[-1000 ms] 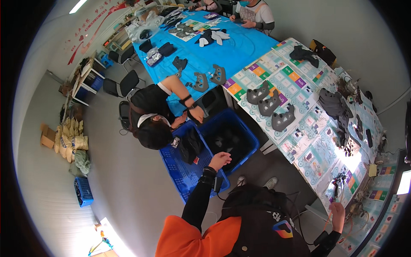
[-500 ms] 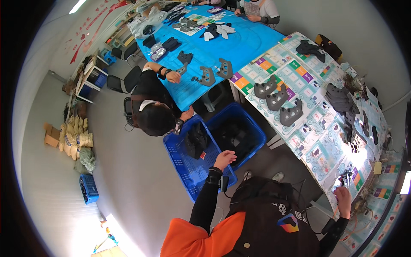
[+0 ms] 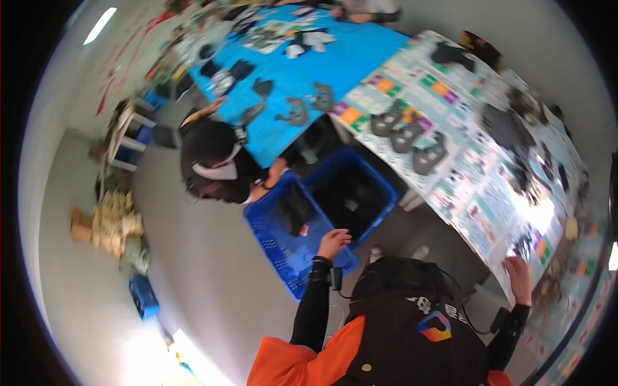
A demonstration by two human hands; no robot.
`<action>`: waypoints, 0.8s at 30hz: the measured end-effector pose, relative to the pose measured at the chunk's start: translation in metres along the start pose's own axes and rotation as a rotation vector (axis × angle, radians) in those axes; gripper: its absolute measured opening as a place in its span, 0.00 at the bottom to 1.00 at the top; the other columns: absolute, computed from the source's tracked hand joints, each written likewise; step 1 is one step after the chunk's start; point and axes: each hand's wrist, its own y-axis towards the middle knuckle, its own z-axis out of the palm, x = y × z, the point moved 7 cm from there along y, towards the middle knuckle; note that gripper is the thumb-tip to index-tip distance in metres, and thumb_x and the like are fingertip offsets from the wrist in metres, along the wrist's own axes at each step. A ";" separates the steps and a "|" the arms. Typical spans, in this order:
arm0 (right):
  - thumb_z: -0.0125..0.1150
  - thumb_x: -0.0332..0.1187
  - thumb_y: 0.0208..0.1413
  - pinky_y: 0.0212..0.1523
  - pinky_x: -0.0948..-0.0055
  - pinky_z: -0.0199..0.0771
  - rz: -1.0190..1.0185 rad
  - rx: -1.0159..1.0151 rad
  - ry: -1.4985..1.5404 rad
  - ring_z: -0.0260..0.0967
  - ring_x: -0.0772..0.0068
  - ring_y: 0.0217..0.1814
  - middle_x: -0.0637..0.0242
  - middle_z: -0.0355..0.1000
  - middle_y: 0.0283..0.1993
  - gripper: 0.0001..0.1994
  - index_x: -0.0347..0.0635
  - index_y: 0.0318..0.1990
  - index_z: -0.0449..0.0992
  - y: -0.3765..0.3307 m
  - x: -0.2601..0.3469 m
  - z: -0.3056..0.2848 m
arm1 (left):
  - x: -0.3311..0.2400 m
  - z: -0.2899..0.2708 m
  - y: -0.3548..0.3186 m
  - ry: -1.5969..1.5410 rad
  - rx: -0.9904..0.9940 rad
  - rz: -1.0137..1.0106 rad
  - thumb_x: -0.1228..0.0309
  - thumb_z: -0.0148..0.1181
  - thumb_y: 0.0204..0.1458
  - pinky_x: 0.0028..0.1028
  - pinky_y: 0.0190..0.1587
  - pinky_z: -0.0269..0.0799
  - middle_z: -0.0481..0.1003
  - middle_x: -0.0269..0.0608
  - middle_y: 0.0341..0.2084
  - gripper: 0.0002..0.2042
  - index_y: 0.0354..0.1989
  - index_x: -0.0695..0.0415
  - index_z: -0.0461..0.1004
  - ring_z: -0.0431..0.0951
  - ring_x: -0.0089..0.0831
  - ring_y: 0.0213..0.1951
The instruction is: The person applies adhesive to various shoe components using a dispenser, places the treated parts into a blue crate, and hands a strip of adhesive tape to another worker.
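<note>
My left hand (image 3: 334, 243) hovers over the right edge of a blue plastic basket (image 3: 269, 248), fingers loosely apart and nothing visible in them. Dark cloth-like pieces (image 3: 296, 209) with a small red-and-white tag lie inside that basket. A second blue bin (image 3: 386, 209) with black contents stands against it. My right hand (image 3: 519, 280) is at the near edge of the patterned table (image 3: 476, 212), just below a small dark and metallic tool (image 3: 523, 248). Blur hides whether its fingers touch or grip the tool.
A co-worker (image 3: 209, 151) leans at the basket's far left, one hand at its rim. Grey curved pieces (image 3: 428, 154) lie on the patterned table and the blue-covered table (image 3: 360, 58). A dark grey pile (image 3: 508, 132) sits farther right. Yellowish bundles (image 3: 116, 222) line the left wall.
The whole view has shifted and blurred. The co-worker's head has moved up and left, and the arm on the blue table has drawn back. My hands have barely moved.
</note>
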 end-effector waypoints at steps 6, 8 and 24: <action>0.62 0.42 0.63 0.45 0.65 0.76 0.034 -0.026 -0.204 0.78 0.61 0.41 0.58 0.80 0.38 0.15 0.37 0.41 0.82 -0.011 -0.026 0.000 | 0.012 -0.003 0.013 0.100 0.068 -0.044 0.65 0.58 0.64 0.25 0.45 0.77 0.83 0.45 0.44 0.15 0.56 0.58 0.77 0.84 0.31 0.43; 0.62 0.43 0.63 0.43 0.65 0.76 0.178 -0.079 0.069 0.78 0.62 0.39 0.58 0.79 0.35 0.15 0.38 0.39 0.82 -0.033 -0.065 -0.008 | 0.020 0.014 0.028 0.176 0.076 -0.135 0.66 0.58 0.64 0.25 0.44 0.76 0.84 0.43 0.43 0.14 0.55 0.57 0.78 0.84 0.29 0.42; 0.64 0.31 0.54 0.53 0.56 0.75 0.283 -0.148 -0.338 0.74 0.43 0.50 0.50 0.77 0.42 0.12 0.36 0.44 0.78 0.023 -0.322 -0.114 | -0.005 0.326 0.093 0.532 0.078 -0.010 0.68 0.63 0.60 0.24 0.31 0.75 0.81 0.39 0.34 0.15 0.53 0.60 0.75 0.81 0.24 0.31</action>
